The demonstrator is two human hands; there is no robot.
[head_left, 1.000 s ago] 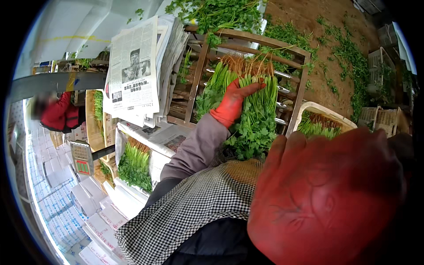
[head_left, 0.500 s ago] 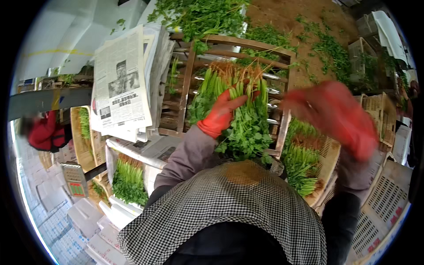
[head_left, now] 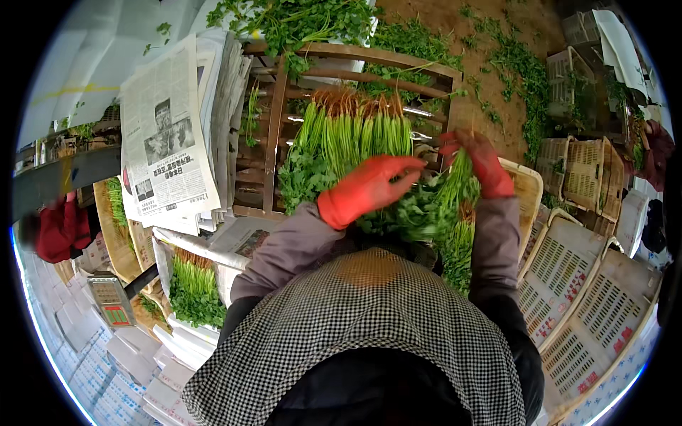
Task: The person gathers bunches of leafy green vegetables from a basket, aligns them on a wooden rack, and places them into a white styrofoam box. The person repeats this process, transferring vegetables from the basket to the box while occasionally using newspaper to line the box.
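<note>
My right hand [head_left: 485, 169], in a red glove, is closed round a small bunch of leafy green stems [head_left: 460, 186] at the right side of the slatted rack [head_left: 276, 135]. Its leaves hang down toward me. To its left, my red-gloved left hand [head_left: 369, 190] holds nothing, its fingers stretched toward the bunch. Below that hand some leaves are smeared by motion. On the rack lies a wide row of the same greens [head_left: 348, 138], reddish-brown roots pointing away from me and leaves on the near side.
Stacked newspapers [head_left: 170, 135] stand left of the rack. Nearer are a white box of greens [head_left: 195, 287] and a scale [head_left: 111, 298]. Plastic crates [head_left: 561, 263] fill the right side. Loose greens [head_left: 522, 92] litter the ground beyond. Another person's red sleeve [head_left: 64, 228] shows at far left.
My right hand has come in from the right and now grips a bunch by the rack. My left hand has left the row of greens, moving nearer and rightward. The view has shifted slightly.
</note>
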